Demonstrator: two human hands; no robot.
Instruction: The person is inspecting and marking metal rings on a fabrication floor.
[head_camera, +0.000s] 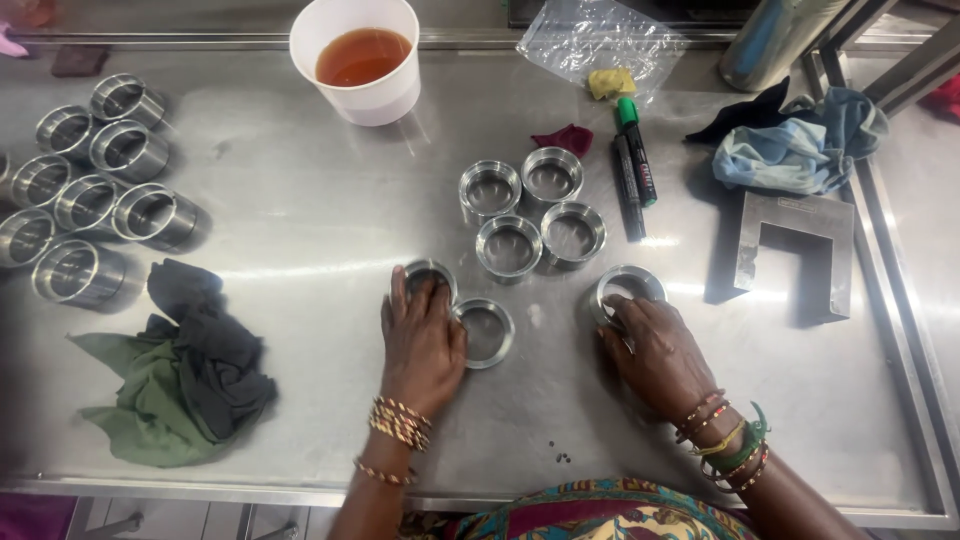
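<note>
My left hand (423, 343) lies over a short metal ring (427, 272) on the steel table (300, 220), fingers curled on its rim. Another ring (486, 331) sits just right of that hand, touching the thumb side. My right hand (657, 352) grips a third ring (628, 284) at its near edge. Beyond my hands, several more rings (531, 212) stand in a tight group. Both wrists wear bangles.
Several taller metal sleeves (95, 185) lie at the far left. Dark and green rags (180, 375) sit at the near left. A white cup of brown liquid (357, 60), two markers (633, 165), a plastic bag (600, 40), blue cloth (790, 145) and a U-shaped metal block (790, 250) are behind.
</note>
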